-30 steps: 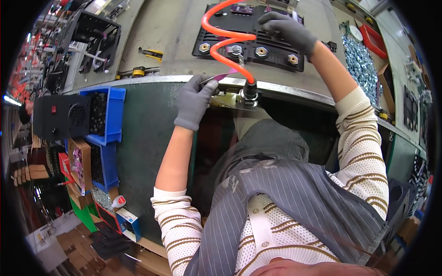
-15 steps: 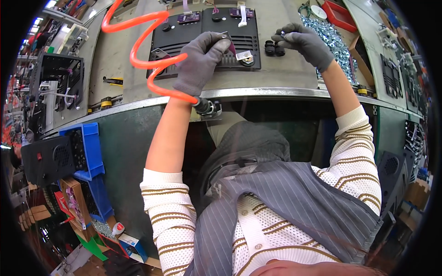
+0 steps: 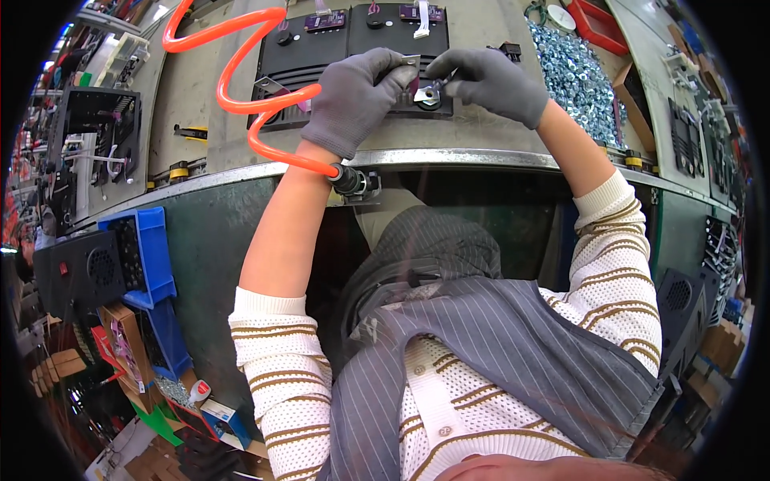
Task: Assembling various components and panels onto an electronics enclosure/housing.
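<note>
Grey and cluttered, the tabletop ran across the upper part of the view with a metal strip along its near edge. On it, just beyond that edge, lay a black panel with ribbed vents, and both gloved hands met over its near right corner. The left hand was curled around a small silvery metal bracket, gripping it from the left. The right hand pinched a small metal part between fingertips, held right against the panel and touching the left hand's fingers. Whether that piece was a nut or a short tool could not be told.

Across the left wrist passed an orange coiled air hose, which looped up over the tabletop and ended in a dark metal fitting hanging at the table's edge below the left hand. To the right of the panel lay a wide heap of shiny metal washers or nuts, with a red tray behind it. Down at the left, below the tabletop, hung a blue plastic bin.
</note>
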A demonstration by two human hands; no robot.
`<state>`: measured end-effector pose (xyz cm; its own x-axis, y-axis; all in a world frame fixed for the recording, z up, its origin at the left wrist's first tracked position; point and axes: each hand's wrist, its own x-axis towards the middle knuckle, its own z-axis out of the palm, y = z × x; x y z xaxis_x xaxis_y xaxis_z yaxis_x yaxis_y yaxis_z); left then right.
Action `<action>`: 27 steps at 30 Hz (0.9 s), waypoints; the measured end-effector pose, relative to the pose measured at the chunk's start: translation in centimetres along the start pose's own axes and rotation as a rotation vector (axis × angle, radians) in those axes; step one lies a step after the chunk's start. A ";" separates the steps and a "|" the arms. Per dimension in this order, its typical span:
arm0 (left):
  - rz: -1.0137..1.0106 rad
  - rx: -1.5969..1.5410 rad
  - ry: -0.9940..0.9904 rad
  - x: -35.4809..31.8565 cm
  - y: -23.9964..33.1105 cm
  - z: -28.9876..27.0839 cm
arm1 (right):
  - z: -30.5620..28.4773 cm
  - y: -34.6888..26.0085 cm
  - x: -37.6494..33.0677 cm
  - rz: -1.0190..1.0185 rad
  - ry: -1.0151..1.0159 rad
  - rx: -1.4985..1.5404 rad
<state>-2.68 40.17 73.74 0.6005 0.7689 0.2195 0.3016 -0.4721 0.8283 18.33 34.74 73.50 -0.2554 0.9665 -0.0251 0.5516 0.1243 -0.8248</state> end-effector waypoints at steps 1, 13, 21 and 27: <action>-0.001 0.000 0.003 0.0 0.0 0.0 | 0.5 0.4 0.5 -0.113 0.022 -0.091; 0.043 0.015 0.007 -0.1 -0.8 0.2 | 0.6 -0.6 2.1 -0.078 -0.127 -0.568; 0.029 0.025 0.007 -0.2 -0.8 0.1 | 0.8 -3.5 2.8 0.117 -0.196 -0.688; -0.006 0.004 0.000 -0.1 -0.3 0.2 | 0.7 -2.9 2.8 0.157 -0.187 -0.753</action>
<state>-2.70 40.19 73.38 0.5985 0.7719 0.2144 0.3086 -0.4690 0.8275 15.43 36.87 75.42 -0.2222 0.9399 -0.2594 0.9643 0.1724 -0.2011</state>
